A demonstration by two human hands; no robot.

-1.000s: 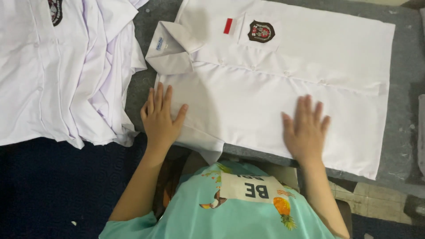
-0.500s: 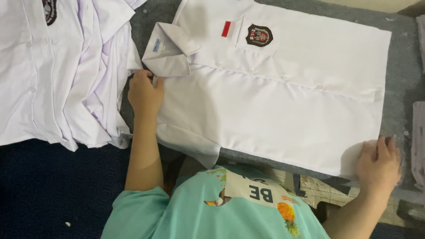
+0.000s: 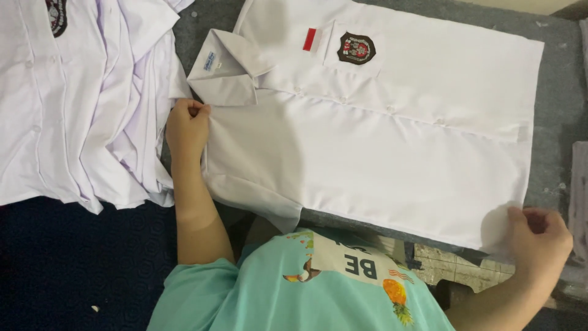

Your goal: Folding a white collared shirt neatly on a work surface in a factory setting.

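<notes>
A white short-sleeved shirt with a collar, a small red-and-white patch and a dark round badge lies flat on a grey surface, collar to the left. My left hand pinches the shirt's shoulder just below the collar. My right hand grips the near corner of the hem at the right, lifting it slightly. The near sleeve is folded under along the front edge.
A pile of several white shirts lies to the left, partly over a dark blue cloth. My teal printed top fills the bottom centre. Another pale cloth edge shows at the far right.
Both hands left the flat front of the shirt and moved outwards: the left up to the shoulder by the collar, the right to the hem corner, each now gripping the fabric.
</notes>
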